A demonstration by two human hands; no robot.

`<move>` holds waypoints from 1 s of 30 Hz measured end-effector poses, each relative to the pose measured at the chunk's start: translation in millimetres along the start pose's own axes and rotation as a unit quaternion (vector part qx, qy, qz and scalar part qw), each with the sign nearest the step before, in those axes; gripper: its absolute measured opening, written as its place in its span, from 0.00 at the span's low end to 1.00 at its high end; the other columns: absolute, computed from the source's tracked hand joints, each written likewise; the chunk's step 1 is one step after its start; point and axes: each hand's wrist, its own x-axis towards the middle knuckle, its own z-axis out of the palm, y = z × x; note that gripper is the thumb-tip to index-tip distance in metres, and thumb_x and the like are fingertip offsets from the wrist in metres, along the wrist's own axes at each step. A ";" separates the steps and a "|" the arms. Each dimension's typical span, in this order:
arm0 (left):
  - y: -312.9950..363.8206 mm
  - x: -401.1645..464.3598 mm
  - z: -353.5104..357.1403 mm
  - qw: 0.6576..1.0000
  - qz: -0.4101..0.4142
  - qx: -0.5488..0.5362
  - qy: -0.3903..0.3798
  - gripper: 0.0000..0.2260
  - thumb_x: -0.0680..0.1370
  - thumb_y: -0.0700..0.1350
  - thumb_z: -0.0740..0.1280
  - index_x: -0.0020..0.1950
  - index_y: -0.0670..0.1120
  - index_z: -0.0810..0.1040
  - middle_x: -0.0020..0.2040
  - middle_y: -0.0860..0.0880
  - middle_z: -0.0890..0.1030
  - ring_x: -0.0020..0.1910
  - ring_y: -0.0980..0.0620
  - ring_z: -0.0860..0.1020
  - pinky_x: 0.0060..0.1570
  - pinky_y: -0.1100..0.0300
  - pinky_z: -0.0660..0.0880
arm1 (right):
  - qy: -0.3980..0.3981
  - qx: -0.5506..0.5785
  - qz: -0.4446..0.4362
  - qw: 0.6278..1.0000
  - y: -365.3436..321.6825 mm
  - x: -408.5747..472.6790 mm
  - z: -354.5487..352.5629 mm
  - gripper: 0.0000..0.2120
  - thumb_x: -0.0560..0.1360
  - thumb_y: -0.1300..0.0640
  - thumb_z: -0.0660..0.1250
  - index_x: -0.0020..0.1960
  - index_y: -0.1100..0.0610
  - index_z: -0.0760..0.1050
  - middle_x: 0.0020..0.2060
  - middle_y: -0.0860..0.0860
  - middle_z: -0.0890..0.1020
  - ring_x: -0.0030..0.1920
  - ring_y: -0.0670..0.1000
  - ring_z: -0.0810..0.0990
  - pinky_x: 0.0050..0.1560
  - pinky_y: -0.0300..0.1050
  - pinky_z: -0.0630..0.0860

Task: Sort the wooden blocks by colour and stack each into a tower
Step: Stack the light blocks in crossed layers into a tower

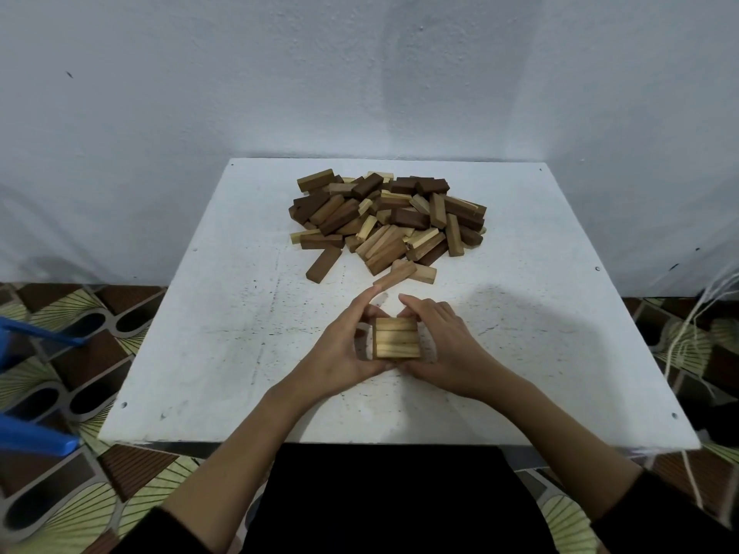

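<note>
Left hand [344, 345] and right hand [444, 345] sit in the lower centre of the head view, both cupped round a small light-wood stack [396, 338], fingers curled against its left and right sides and thumbs meeting at its near edge, so both hands hold it, squaring it up by the look of it. Top layer shows three pale blocks side by side; how many layers sit under it cannot be told from this angle. Stack stands on the white counter [224, 353], just below centre frame. Mixed pile [386, 219] of dark, mid-brown and pale blocks lies in the upper centre of the counter, well apart from the stack, with a lone dark block [323, 265] and two loose mid-tone blocks [404, 273] strayed off its lower edge, near the fingertips. Progress judged: very early, one pale tower only just begun, no dark or mid-brown tower visible, nearly all blocks unsorted. Room: bare counter left and right of the stack, enough for further towers; the near counter edge runs across the lower frame, below the wrists, side edges well away from the hands. Blue chair part [36, 437] at left edge, off the counter; patterned floor [80, 493] below.
</note>
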 end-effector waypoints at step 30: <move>-7.9 -21.6 33.7 0.957 -0.064 0.283 0.015 0.38 0.77 0.52 0.62 0.78 0.42 0.43 0.79 0.47 0.45 0.77 0.51 0.38 0.73 0.52 0.33 | 0.045 -0.092 0.094 0.990 -5.9 -23.0 37.5 0.52 0.65 0.22 0.38 0.77 0.57 0.43 0.75 0.53 0.56 0.73 0.49 0.50 0.73 0.46 0.42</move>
